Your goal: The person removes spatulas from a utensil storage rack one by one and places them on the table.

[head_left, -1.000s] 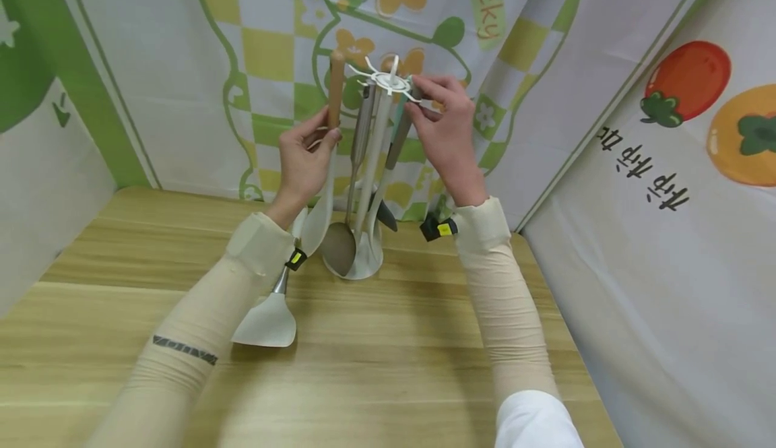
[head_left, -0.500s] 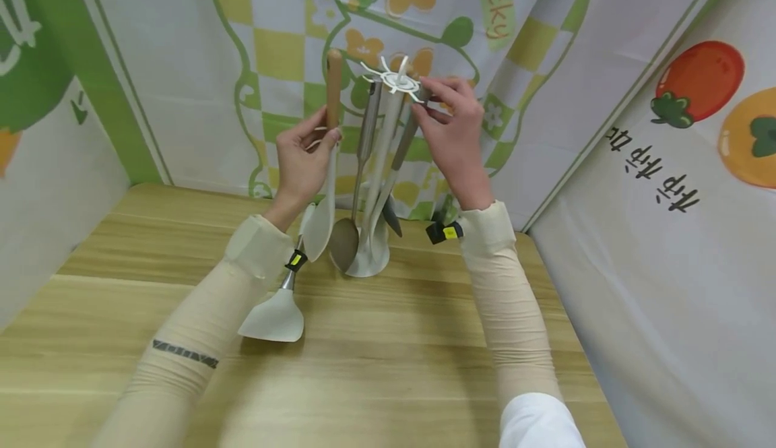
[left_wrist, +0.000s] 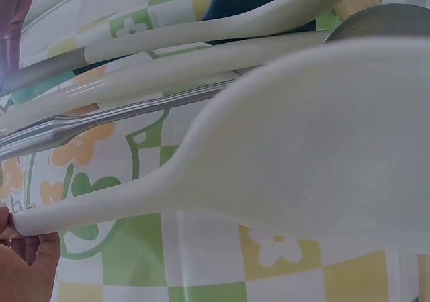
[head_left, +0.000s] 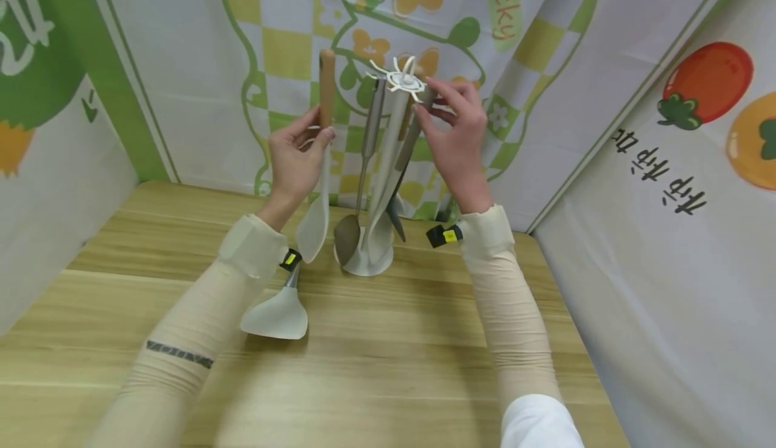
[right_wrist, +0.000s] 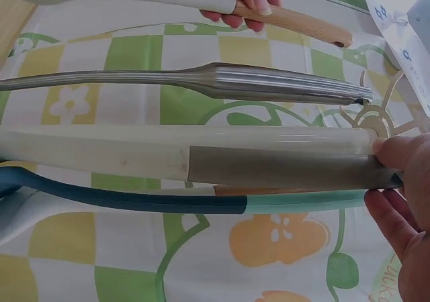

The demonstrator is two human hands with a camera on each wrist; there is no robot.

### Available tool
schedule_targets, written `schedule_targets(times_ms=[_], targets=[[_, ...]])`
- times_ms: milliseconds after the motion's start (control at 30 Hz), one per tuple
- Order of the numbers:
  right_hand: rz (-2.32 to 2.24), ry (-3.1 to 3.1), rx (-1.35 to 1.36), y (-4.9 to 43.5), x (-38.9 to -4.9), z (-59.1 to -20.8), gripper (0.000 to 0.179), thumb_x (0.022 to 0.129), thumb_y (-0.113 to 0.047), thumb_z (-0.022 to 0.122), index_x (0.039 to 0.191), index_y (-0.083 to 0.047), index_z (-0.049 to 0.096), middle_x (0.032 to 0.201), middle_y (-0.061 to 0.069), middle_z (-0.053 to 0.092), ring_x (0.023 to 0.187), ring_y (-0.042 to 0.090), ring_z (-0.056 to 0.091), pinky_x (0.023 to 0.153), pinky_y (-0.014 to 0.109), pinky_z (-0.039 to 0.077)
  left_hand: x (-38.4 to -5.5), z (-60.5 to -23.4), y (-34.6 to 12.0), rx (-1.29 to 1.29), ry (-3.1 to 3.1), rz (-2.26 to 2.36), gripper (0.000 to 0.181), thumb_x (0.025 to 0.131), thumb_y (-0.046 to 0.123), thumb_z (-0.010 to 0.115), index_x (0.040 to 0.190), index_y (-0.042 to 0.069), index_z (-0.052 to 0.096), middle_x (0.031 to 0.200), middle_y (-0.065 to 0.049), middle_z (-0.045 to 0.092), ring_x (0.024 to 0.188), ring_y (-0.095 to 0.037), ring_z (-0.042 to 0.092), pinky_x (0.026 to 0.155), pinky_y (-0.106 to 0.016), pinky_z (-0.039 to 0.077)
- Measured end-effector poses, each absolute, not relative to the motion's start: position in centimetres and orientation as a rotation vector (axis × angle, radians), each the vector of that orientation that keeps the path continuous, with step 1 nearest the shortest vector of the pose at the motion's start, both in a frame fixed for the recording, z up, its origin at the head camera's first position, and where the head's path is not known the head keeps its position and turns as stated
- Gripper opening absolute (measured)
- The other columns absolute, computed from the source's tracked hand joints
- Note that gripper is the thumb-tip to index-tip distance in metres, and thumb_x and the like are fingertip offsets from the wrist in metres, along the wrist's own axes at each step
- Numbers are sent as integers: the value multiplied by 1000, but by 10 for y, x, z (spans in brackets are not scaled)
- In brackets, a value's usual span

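Note:
My left hand (head_left: 297, 158) pinches a white spoon (head_left: 313, 229) at the lower part of its wooden handle, holding it upright left of a white utensil rack (head_left: 405, 81). Its broad pale head fills much of the left wrist view. At the rack's top, my right hand (head_left: 461, 131) pinches the upper end of a grey handle (right_wrist: 289, 166) belonging to a white-necked utensil, close by the hooks. A steel ladle (head_left: 347, 239) hangs on the rack's left side. Behind the grey handle is a utensil with a teal and dark blue handle (right_wrist: 309, 201).
A white turner (head_left: 279, 313) lies on the wooden table (head_left: 400, 367), its handle partly hidden by my left wrist. The rack's round base (head_left: 370, 266) stands near the back edge, before a patterned curtain (head_left: 287, 50). A printed wall (head_left: 667, 266) rises at the right.
My left hand and the white spoon have moved left, farther from the rack. The hanging utensils have turned slightly about the rack with my right hand still on the grey handle. The head view has shifted.

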State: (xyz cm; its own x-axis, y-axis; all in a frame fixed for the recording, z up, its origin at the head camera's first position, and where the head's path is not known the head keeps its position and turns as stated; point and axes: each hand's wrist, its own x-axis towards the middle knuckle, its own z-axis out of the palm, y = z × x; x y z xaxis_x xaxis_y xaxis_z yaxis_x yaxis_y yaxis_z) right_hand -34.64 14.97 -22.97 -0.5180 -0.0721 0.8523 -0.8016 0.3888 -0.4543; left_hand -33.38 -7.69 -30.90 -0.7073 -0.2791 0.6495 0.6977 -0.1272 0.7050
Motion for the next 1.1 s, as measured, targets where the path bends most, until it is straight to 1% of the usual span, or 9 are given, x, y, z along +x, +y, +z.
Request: schedule_targets(times_ms=[67, 200, 367, 567, 700, 833, 933, 1033, 1100], targets=[[1182, -1831, 781, 150, -347, -231, 36, 88, -2, 78, 123, 2, 71, 109, 21, 57, 100, 26, 67, 87, 27, 62, -334, -308, -78, -474, -1492, -1885, 40, 92, -9, 68, 132, -7, 62, 112, -29, 67, 84, -7, 70, 78, -19, 61], [1170, -1793, 814, 150, -347, -232, 36, 88, -2, 77, 123, 5, 69, 107, 22, 57, 98, 27, 67, 85, 28, 62, -334, -308, -82, -453, -1494, -1883, 40, 91, -10, 68, 131, -5, 64, 112, -26, 68, 84, -9, 69, 78, -19, 61], [1199, -1861, 781, 149, -343, -226, 37, 86, -1, 80, 121, 5, 69, 109, 21, 56, 99, 27, 68, 86, 27, 62, -334, -307, -87, -435, -1474, -1872, 39, 91, -10, 68, 130, -5, 64, 109, -21, 70, 82, -11, 69, 77, -19, 61], [1196, -1926, 780, 148, -337, -224, 38, 87, 3, 77, 123, 7, 68, 110, 23, 54, 101, 29, 66, 88, 27, 62, -332, -307, -91, -417, -1470, -1876, 38, 91, -11, 68, 128, -3, 66, 108, -22, 70, 82, -15, 70, 76, -19, 62], [1116, -1856, 850, 148, -339, -227, 28, 94, 7, 65, 122, 11, 67, 110, 26, 58, 99, 33, 64, 85, 25, 61, -331, -310, -94, -413, -1480, -1872, 38, 91, -11, 68, 128, -3, 66, 108, -21, 70, 81, -13, 70, 76, -19, 62], [1023, -1757, 853, 148, -338, -226, 28, 98, 12, 49, 118, 12, 69, 109, 28, 63, 94, 35, 61, 81, 22, 53, -331, -312, -97, -416, -1475, -1861, 38, 90, -11, 69, 128, -4, 66, 109, -24, 71, 81, -11, 70, 75, -18, 62], [999, -1747, 810, 149, -340, -224, 26, 97, 14, 50, 116, 13, 68, 112, 29, 64, 99, 37, 61, 86, 29, 53, -331, -313, -100, -413, -1473, -1849, 38, 91, -11, 68, 128, -4, 66, 111, -27, 70, 81, -12, 70, 74, -17, 61], [1018, -1800, 781, 151, -347, -224, 26, 95, 14, 56, 119, 13, 67, 120, 29, 62, 111, 36, 60, 98, 40, 56, -330, -313, -103, -403, -1481, -1840, 37, 91, -10, 68, 128, -5, 66, 110, -25, 71, 81, -13, 70, 74, -17, 61], [1042, -1847, 761, 152, -351, -225, 27, 95, 12, 58, 121, 11, 67, 125, 26, 61, 116, 34, 59, 101, 41, 56, -329, -313, -106, -394, -1485, -1848, 37, 91, -9, 69, 128, -4, 66, 110, -24, 71, 82, -13, 70, 75, -17, 61]])
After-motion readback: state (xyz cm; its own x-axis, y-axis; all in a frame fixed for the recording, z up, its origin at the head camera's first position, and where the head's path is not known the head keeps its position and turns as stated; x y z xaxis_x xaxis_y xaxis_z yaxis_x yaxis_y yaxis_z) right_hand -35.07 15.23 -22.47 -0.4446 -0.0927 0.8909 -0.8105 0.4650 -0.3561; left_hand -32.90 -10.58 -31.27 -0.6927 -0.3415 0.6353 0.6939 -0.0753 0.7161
